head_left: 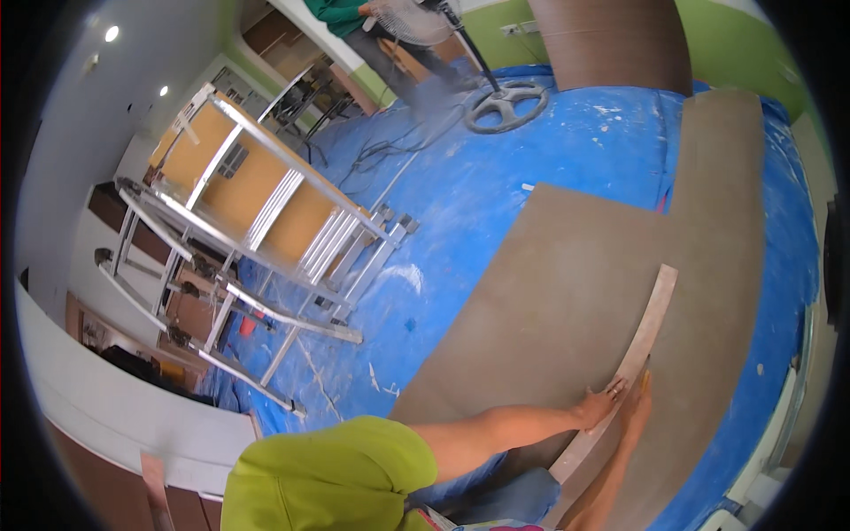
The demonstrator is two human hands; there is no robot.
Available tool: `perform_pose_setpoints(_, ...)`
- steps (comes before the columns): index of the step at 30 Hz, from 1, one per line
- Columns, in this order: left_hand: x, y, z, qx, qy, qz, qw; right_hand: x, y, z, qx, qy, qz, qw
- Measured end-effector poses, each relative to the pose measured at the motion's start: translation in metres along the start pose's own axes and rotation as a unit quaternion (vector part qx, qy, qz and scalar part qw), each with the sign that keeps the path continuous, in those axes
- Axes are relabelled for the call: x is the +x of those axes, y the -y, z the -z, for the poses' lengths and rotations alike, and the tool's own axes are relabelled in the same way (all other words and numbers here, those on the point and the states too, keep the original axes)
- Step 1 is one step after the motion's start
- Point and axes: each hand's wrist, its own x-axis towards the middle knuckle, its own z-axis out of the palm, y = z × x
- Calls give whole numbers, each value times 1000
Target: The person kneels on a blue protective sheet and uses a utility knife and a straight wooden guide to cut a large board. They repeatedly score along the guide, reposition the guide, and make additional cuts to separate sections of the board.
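Observation:
A long, pale wooden strip [651, 323] lies at a slant across a large brown sheet [567, 257] on the floor. My left hand [602, 407] presses down on the strip, its fingers stretched out over it. Just to the right of the strip, my right hand [636, 409] is closed around a slim yellow tool [646, 380] with a dark tip. That tip is at the strip's right edge, close to the sheet; whether it is a pencil or a cutter is too small to tell. My knees in blue trousers hide the strip's near end.
Blue plastic sheeting [425, 230] covers the floor. A folding metal ladder [266, 195] stands at left beside a tan board [235, 168]. Farther back, a person in a green top [341, 13] handles a pedestal fan [416, 19]. A curved brown sheet [615, 44] leans on the far wall.

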Motion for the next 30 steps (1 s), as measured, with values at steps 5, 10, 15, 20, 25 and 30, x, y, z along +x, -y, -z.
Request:
perform_pose_setpoints(5,16,8,-20,-22,-37,-4,999,-44,-53,-10,24,-135,9,991)
perform_pose_setpoints(10,11,15,5,9,14,-58,998,-107,-51,2,64,-156,-138,976)
perform_pose_setpoints(15,16,52,-33,-70,-92,-48,992,-156,-49,23,147,-176,-216,949)
perform_pose_setpoints(20,6,-3,19,27,-12,-41,999,-205,-82,36,123,-227,-291,921)
perform_pose_setpoints(25,1,2,26,41,13,-36,998,-198,-71,25,166,-232,-286,915)
perform_pose_setpoints(30,4,1,27,39,21,-32,999,-158,-68,10,144,-237,-235,932)
